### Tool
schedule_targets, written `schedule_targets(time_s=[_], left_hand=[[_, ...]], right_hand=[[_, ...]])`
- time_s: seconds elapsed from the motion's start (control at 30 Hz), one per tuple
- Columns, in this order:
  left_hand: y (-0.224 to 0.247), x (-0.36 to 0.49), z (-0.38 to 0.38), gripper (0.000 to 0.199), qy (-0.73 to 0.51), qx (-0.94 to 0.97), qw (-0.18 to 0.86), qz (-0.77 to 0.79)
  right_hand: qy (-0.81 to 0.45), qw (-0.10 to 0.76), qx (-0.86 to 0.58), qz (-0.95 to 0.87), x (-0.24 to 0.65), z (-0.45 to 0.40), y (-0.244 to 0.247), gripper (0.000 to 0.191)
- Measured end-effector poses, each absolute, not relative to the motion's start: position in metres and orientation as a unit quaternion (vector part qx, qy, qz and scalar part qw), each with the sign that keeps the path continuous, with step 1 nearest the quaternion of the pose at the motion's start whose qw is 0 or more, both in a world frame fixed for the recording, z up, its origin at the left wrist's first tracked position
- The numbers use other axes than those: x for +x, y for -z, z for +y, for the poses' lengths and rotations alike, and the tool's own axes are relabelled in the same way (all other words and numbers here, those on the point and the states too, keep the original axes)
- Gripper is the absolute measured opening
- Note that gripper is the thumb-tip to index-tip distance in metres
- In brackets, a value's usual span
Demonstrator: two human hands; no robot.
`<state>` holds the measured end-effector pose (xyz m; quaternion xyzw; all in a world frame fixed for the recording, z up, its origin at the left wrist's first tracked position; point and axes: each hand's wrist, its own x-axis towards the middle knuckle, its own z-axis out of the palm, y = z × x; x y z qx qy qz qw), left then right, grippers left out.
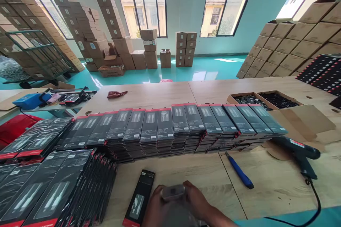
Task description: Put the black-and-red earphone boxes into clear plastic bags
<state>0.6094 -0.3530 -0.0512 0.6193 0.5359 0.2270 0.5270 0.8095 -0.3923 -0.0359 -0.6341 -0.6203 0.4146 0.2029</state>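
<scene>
At the bottom centre, my left hand [155,204] and my right hand [198,201] are closed around the two sides of a grey, round-cornered object [173,192]. Its lower part is blurred, so I cannot make out its kind. Left of my left hand, a single black-and-red flat package [139,198] with a picture window lies on the table. Beyond both hands runs a long row of stacked black packages [149,127]. To the right of my right hand lies a blue-handled tool [239,171].
Film-wrapped packages [61,191] are piled at the left. A black heat gun [299,152] with a cord lies at the right, by an open cardboard box [266,100] of small black parts. A dark red cloth [117,94] lies behind the row. Cartons [290,49] stand along the walls.
</scene>
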Motion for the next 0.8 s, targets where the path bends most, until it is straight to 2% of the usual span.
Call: schedule_targets(time_s=[0.1, 0.23, 0.37, 0.47, 0.6, 0.7, 0.8], left_hand=[[0.057, 0.613, -0.349, 0.045, -0.253, 0.542, 0.582, 0.551], [0.051, 0.617, -0.35, 0.069, -0.272, 0.38, 0.709, 0.528], [0.044, 0.621, -0.359, 0.058, -0.289, 0.223, 0.798, 0.481], [0.046, 0.629, -0.366, 0.055, -0.273, 0.205, 0.812, 0.473], [0.052, 0.639, -0.363, 0.062, -0.193, 0.318, 0.748, 0.549], [0.049, 0.635, -0.353, 0.057, -0.089, 0.493, 0.603, 0.622], [0.034, 0.625, -0.347, 0.048, -0.082, 0.619, 0.468, 0.626]], right_hand=[[-0.421, 0.192, -0.628, -0.625, 0.81, -0.391, 0.037, 0.033], [-0.416, 0.156, -0.636, -0.631, 0.819, -0.393, 0.027, 0.017], [-0.398, 0.133, -0.629, -0.655, 0.833, -0.404, 0.0, 0.022], [-0.412, 0.121, -0.601, -0.674, 0.846, -0.418, -0.019, 0.024], [-0.464, 0.137, -0.644, -0.592, 0.864, -0.425, -0.023, 0.021], [-0.482, 0.171, -0.704, -0.494, 0.872, -0.418, -0.014, 0.011], [-0.522, 0.259, -0.725, -0.367, 0.874, -0.405, -0.011, 0.015]])
